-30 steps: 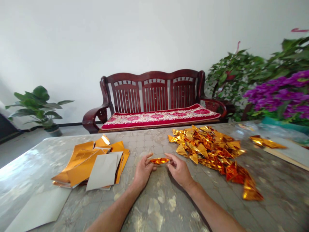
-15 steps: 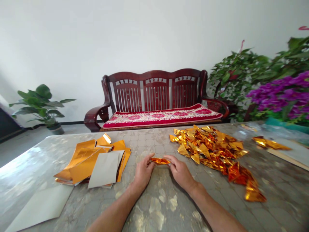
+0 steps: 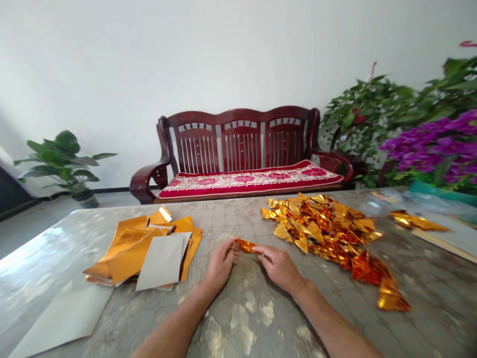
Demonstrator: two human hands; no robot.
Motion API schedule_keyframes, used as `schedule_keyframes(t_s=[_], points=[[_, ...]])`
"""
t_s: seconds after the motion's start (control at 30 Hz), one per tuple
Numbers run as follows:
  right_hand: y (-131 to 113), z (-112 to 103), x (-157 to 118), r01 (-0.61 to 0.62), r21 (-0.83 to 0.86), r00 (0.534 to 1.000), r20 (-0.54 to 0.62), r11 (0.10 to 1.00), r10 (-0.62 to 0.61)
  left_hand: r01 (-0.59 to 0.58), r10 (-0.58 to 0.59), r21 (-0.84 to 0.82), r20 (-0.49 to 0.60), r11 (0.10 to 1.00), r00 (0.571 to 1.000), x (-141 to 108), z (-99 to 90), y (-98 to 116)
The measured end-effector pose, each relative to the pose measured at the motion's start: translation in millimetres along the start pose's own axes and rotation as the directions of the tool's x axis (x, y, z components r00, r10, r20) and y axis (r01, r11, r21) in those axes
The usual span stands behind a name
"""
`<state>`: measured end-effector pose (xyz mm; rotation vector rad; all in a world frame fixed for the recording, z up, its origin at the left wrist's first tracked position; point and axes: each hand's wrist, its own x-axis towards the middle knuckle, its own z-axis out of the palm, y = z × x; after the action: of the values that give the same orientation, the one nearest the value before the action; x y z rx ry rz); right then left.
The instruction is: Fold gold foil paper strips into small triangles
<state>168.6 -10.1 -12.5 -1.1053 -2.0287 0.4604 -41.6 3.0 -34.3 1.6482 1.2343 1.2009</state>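
Note:
Between my two hands is a small piece of folded gold foil paper (image 3: pixel 246 245), narrow and shiny. My left hand (image 3: pixel 220 263) pinches its left end with thumb and fingers, and my right hand (image 3: pixel 278 266) pinches the right end. Both hands are just over the tabletop, near the middle. To the left lies a stack of flat gold foil sheets (image 3: pixel 128 251), with pale backs (image 3: pixel 160 261) of some sheets facing up. On the right a heap of folded gold foil pieces (image 3: pixel 324 226) spreads toward me, some of them pointed at the ends.
A single pale sheet (image 3: pixel 63 318) lies at the table's (image 3: pixel 231 318) front left. Another folded gold piece (image 3: pixel 419 221) rests at the right, by clear plastic (image 3: pixel 421 201) and a board. Beyond the table stand a wooden bench (image 3: pixel 242 144), potted plants (image 3: pixel 69 164) and purple flowers (image 3: pixel 439 144).
The foil piece has tilted, its right end now lower than its left. My right fingers have shifted slightly down and closed further round its end. The stack and heap look the same.

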Motion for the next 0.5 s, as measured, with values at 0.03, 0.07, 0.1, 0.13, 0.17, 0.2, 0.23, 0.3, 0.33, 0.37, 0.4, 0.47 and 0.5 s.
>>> schedule_keyframes(t_s=[0.03,0.07,0.1,0.13,0.17,0.2,0.23,0.3,0.33,0.37,0.4,0.47,0.5], points=[[1,0,-1,-0.001,-0.003,1.000,0.010,1.000,0.001,-0.003,0.003,-0.023,0.010,1.000,1.000,0,-1.9,1],[2,-1,-1,-0.002,-0.005,1.000,0.021,1.000,0.002,-0.009,0.009,-0.032,0.012,0.999,1.000,0,-3.9,2],[3,-1,-1,-0.001,-0.005,0.999,0.033,1.000,0.002,-0.018,0.018,-0.027,0.010,0.999,1.000,1,-5.8,3],[4,-2,-2,-0.002,-0.002,0.999,0.042,1.000,0.002,-0.029,0.029,-0.015,0.007,0.999,1.000,1,-7.5,4],[5,-2,-2,-0.002,0.003,0.999,0.051,1.000,0.002,-0.042,0.042,0.000,0.005,0.999,0.999,2,-9.1,5],[5,-3,-1,-0.002,0.011,0.998,0.060,1.000,0.001,-0.056,0.056,0.011,0.003,0.998,0.998,3,-10.3,5],[5,-3,-1,-0.002,0.021,0.997,0.071,1.000,0.001,-0.072,0.072,0.018,0.001,0.997,0.997,3,-11.3,5],[6,-4,0,-0.005,0.048,0.995,0.099,0.999,0.000,-0.103,0.103,0.026,-0.003,0.994,0.995,5,-12.8,4],[6,-5,1,-0.009,0.064,0.994,0.110,0.998,0.001,-0.123,0.123,0.034,-0.003,0.992,0.992,5,-13.6,3],[7,-5,2,-0.012,0.081,0.993,0.117,0.997,0.002,-0.151,0.151,0.046,0.000,0.987,0.989,6,-14.6,2],[7,-6,2,-0.014,0.098,0.993,0.117,0.995,0.002,-0.190,0.190,0.066,0.009,0.979,0.982,6,-15.9,2],[8,-7,3,-0.005,0.128,0.994,0.106,0.992,-0.008,-0.298,0.294,0.123,0.052,0.947,0.954,5,-19.8,3],[9,-8,3,0.005,0.140,0.995,0.099,0.990,-0.019,-0.360,0.350,0.152,0.091,0.921,0.933,5,-22.3,5]])
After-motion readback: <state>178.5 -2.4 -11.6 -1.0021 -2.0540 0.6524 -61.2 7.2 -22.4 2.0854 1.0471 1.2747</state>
